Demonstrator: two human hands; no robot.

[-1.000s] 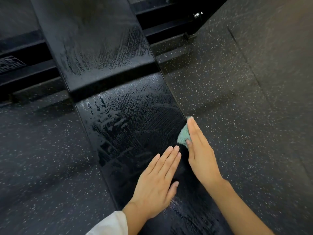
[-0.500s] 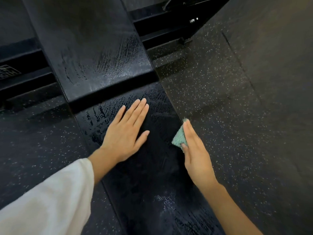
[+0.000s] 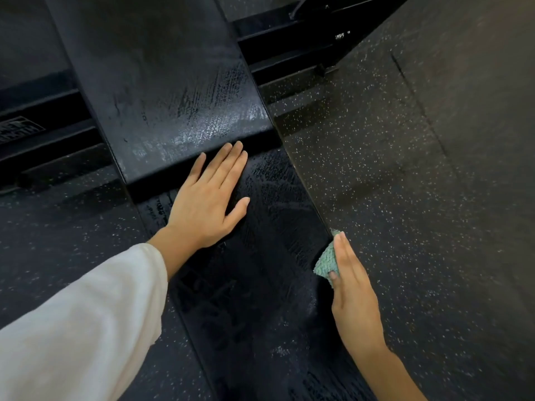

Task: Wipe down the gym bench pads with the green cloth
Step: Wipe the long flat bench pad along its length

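**Bench pads.** The near pad (image 3: 260, 299) runs from the 6 o'clock edge of the view up to the centre. The far pad (image 3: 162, 91) continues from there toward 11 o'clock, and its near edge stands higher than the near pad. Both black surfaces show streaked wet marks, brightest along the far pad's near edge.

**Left hand.** The left hand (image 3: 207, 202) lies palm down on the near pad at 9 o'clock of centre. Its fingers are straight and held together and the thumb is spread out toward 3 o'clock. The fingertips reach the raised near edge of the far pad. A white sleeve (image 3: 81, 328) covers the forearm at 8 o'clock.

**Right hand.** The right hand (image 3: 351, 287) is at 4 o'clock, set edge-on against the right side of the near pad, fingers straight and pointing to 12 o'clock.

**Green cloth.** The green cloth (image 3: 327, 261) is bunched between the right thumb and the straight fingers, which pinch it. It touches the right edge of the near pad. Only a small folded part shows.

**Surroundings.** Speckled black floor (image 3: 405, 198) fills the 3 o'clock side. The black frame bars (image 3: 289, 53) cross behind the far pad at 12 to 1 o'clock.
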